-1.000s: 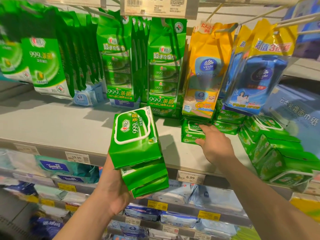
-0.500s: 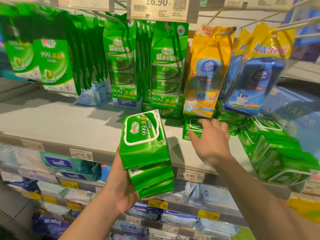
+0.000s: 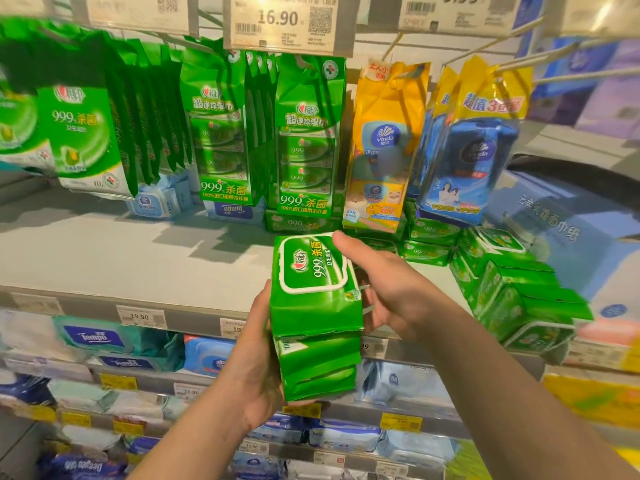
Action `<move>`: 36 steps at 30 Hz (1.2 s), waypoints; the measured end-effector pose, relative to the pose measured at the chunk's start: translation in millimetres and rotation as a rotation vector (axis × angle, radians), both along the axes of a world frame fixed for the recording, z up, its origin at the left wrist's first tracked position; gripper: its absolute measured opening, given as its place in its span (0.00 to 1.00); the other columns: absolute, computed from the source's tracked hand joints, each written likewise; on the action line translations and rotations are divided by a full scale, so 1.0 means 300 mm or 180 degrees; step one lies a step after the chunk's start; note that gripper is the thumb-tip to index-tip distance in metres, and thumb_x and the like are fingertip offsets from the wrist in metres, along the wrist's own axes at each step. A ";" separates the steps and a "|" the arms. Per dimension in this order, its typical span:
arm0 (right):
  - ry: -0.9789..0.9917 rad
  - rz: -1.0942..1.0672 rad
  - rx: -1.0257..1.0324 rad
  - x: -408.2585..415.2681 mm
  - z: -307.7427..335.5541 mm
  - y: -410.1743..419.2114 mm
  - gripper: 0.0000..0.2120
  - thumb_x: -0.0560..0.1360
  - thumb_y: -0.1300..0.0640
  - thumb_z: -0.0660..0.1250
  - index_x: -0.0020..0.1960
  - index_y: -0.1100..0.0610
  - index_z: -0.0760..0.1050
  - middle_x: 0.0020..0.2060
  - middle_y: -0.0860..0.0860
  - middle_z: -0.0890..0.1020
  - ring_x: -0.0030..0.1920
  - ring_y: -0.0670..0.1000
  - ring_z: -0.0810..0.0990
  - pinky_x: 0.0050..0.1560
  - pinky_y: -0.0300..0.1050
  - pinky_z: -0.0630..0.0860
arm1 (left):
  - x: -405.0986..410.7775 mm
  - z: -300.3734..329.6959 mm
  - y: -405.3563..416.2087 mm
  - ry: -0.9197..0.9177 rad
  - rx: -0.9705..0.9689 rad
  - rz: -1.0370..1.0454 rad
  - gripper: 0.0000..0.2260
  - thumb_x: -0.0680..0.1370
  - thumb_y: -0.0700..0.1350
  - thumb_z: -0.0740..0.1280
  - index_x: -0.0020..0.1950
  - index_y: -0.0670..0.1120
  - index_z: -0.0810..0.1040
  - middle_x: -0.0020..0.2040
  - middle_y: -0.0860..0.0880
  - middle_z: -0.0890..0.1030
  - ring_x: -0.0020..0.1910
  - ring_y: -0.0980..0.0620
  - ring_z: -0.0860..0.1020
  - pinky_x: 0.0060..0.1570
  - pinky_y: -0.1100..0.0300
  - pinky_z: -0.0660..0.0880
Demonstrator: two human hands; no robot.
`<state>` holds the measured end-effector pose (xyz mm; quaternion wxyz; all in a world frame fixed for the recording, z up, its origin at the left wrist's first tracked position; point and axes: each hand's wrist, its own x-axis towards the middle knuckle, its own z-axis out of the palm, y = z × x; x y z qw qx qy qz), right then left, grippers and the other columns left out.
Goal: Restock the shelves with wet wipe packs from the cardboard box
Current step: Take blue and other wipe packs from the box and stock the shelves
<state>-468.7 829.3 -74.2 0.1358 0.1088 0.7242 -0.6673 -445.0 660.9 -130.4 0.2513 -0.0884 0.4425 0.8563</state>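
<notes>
Far left: green hanging packs (image 3: 86, 140) on pegs above the grey shelf (image 3: 121, 258), small pale blue packs (image 3: 156, 202) on the shelf behind them. Lower shelves near left hold Tempo packs (image 3: 93, 337), blurred. Centre: left hand (image 3: 256, 368) cups a stack of green wet wipe packs (image 3: 315, 317) from the left and below, fingers wrapped behind it; looks like three packs, though the lower edges merge. Top pack (image 3: 311, 271) faces camera, white-rimmed lid up. Right hand (image 3: 391, 292) grips the top pack's right edge, thumb (image 3: 349, 245) on the lid corner, fingers curled behind. Stack is held in front of the shelf edge, not touching it. 16.90 price tag (image 3: 287, 22) overhead. Right: yellow Vinda bag (image 3: 384, 147) and blue Vinda bag (image 3: 467, 157) hanging; below, green packs already shelved (image 3: 429, 237), and a leaning row of green packs (image 3: 512, 289) at far right.
</notes>
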 end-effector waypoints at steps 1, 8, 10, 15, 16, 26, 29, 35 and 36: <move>-0.0005 0.0016 -0.0014 0.009 0.003 0.001 0.40 0.59 0.24 0.74 0.60 0.52 0.83 0.57 0.58 0.85 0.55 0.66 0.85 0.55 0.71 0.80 | 0.001 -0.001 0.005 0.0011 -0.0033 -0.0020 0.29 0.77 0.70 0.60 0.55 0.49 0.88 0.58 0.39 0.86 0.54 0.38 0.85 0.59 0.42 0.77; 0.0144 0.0017 -0.0422 0.052 0.007 0.035 0.12 0.78 0.45 0.70 0.45 0.50 0.88 0.54 0.59 0.87 0.59 0.66 0.83 0.62 0.76 0.74 | -0.003 -0.015 0.019 -0.0030 -0.0132 -0.0161 0.26 0.78 0.68 0.63 0.57 0.48 0.87 0.58 0.38 0.85 0.53 0.38 0.85 0.57 0.43 0.78; 0.0152 -0.0179 -0.0537 0.061 -0.006 0.051 0.14 0.79 0.47 0.69 0.43 0.54 0.88 0.54 0.61 0.86 0.59 0.67 0.83 0.61 0.76 0.75 | -0.005 -0.027 0.023 -0.0055 -0.0154 -0.0179 0.25 0.77 0.64 0.64 0.59 0.47 0.87 0.58 0.38 0.85 0.52 0.38 0.86 0.56 0.44 0.78; 0.0173 -0.1126 -0.1204 0.081 -0.068 0.154 0.18 0.79 0.47 0.67 0.61 0.59 0.81 0.53 0.60 0.86 0.52 0.64 0.86 0.54 0.68 0.82 | -0.018 -0.047 0.015 0.0033 0.0034 -0.0179 0.21 0.71 0.62 0.67 0.48 0.47 0.90 0.53 0.39 0.87 0.45 0.40 0.87 0.50 0.44 0.81; 0.0196 -0.1355 -0.1334 0.082 -0.086 0.182 0.20 0.80 0.47 0.66 0.64 0.59 0.79 0.52 0.59 0.86 0.51 0.62 0.86 0.52 0.65 0.83 | -0.022 -0.049 0.010 0.0059 0.0091 -0.0181 0.21 0.71 0.62 0.67 0.46 0.48 0.90 0.53 0.40 0.87 0.44 0.40 0.87 0.47 0.44 0.82; 0.0314 -0.3070 -0.1834 -0.008 -0.171 0.299 0.27 0.79 0.52 0.72 0.70 0.64 0.66 0.53 0.68 0.82 0.40 0.69 0.86 0.49 0.68 0.83 | -0.050 -0.021 0.003 0.0242 0.0204 -0.0065 0.20 0.66 0.64 0.67 0.45 0.52 0.89 0.51 0.42 0.87 0.41 0.41 0.87 0.39 0.47 0.81; 0.0421 -0.3437 -0.1999 -0.060 -0.184 0.286 0.30 0.77 0.52 0.74 0.70 0.60 0.61 0.62 0.64 0.78 0.40 0.66 0.87 0.46 0.67 0.84 | -0.052 -0.020 0.006 0.0210 0.0238 -0.0065 0.20 0.67 0.64 0.68 0.46 0.51 0.89 0.53 0.41 0.87 0.43 0.40 0.87 0.44 0.46 0.80; 0.0598 -0.4272 -0.1409 -0.121 -0.217 0.254 0.42 0.75 0.51 0.76 0.79 0.51 0.54 0.73 0.55 0.68 0.56 0.57 0.74 0.57 0.61 0.82 | -0.055 -0.018 0.004 0.0192 0.0282 -0.0071 0.20 0.67 0.63 0.68 0.47 0.52 0.89 0.54 0.41 0.87 0.44 0.39 0.87 0.46 0.44 0.81; 0.0617 -0.4272 -0.1390 -0.126 -0.222 0.249 0.42 0.75 0.51 0.76 0.79 0.51 0.54 0.73 0.55 0.68 0.56 0.56 0.73 0.59 0.61 0.81 | -0.056 -0.017 0.002 0.0195 0.0282 -0.0064 0.20 0.67 0.63 0.68 0.48 0.52 0.89 0.54 0.41 0.87 0.44 0.39 0.87 0.46 0.44 0.81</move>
